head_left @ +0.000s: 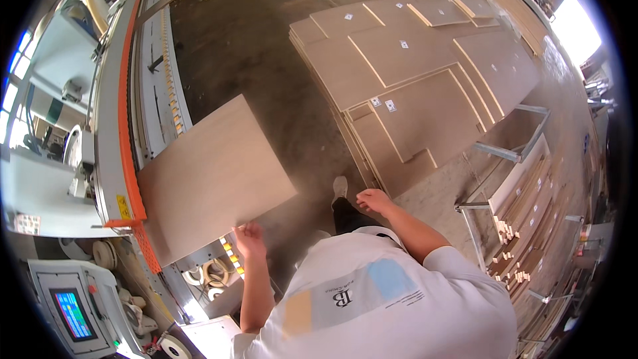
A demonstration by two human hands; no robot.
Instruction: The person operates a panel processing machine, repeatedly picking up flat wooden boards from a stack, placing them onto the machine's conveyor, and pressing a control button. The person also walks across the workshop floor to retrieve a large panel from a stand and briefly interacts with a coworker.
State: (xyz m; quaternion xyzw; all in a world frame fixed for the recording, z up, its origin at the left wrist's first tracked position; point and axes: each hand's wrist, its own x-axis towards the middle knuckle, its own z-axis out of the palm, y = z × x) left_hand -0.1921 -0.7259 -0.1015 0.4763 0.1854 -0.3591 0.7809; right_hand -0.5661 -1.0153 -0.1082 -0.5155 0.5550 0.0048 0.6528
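A large flat brown board [212, 179] lies at the left, its left side on the edge of a long machine. My left hand [250, 239] is at the board's near edge, fingers bent against it; how far they reach underneath is hidden. Out in front of my body, my right hand [374, 201] hangs apart from the board with its fingers curled in and nothing visible in them. The closest thing to it is the near corner of a stack of brown panels [425, 116], several of them bearing small white labels.
The long machine [123, 119] with an orange edge runs along the left. A control box [76, 309] with a lit screen stands at the lower left, near rolls of edging tape [214, 272]. On the right are a metal frame [515, 149] and a rack of narrow boards [531, 219].
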